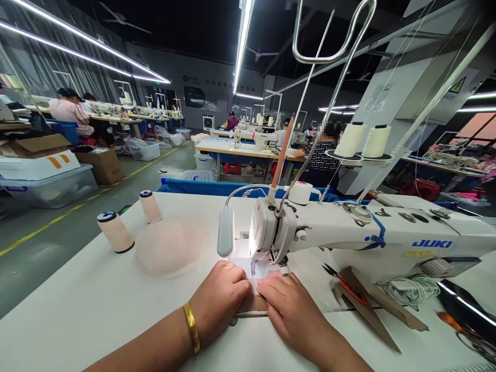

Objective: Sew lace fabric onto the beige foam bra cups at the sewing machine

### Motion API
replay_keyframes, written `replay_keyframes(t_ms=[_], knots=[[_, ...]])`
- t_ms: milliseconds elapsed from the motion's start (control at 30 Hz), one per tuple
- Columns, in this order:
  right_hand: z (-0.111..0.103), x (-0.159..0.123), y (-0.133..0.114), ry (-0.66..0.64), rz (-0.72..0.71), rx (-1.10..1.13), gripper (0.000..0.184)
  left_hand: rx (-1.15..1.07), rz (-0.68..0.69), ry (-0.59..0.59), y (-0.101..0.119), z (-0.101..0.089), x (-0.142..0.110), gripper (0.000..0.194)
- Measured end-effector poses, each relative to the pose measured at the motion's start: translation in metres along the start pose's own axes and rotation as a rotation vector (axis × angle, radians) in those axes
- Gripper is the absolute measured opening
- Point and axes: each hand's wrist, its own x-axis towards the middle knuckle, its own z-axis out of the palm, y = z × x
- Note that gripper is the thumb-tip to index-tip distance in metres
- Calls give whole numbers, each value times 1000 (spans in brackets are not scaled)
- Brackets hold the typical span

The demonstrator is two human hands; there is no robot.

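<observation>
My left hand [223,295], with a gold bracelet and a ring, is closed on the left side of a small pale piece of fabric [253,287]. Its other side is under the curled fingers of my right hand [289,305]. Both hands are just in front of the needle area of a white JUKI sewing machine [329,222], where a lamp [226,232] lights the work. Between my hands a brown strip [251,305] shows at the table's near side. My fingers hide most of the fabric's edges.
Left on the white table [96,310] stand two thread cones [115,232], [150,206] beside a blurred pale beige pile [172,245]. Right lie red-handled thread snips [351,287], brown pieces [372,310], a coiled cable [413,289] and orange-handled scissors [451,323]. People sit at machines beyond.
</observation>
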Motion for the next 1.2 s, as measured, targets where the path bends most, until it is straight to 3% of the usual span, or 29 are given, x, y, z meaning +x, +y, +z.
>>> replay_keyframes(t_ms=[333, 533, 800, 1200], knots=[[7, 6, 1, 58, 30, 124, 30, 7, -12, 39, -6, -4, 12, 31], [6, 1, -1, 42, -16, 63, 33, -97, 104, 6, 1, -8, 2, 27], [8, 0, 2, 56, -21, 32, 26, -95, 80, -30, 4, -7, -5, 27], [15, 10, 10, 32, 108, -84, 47, 26, 46, -24, -11, 4, 10, 33]])
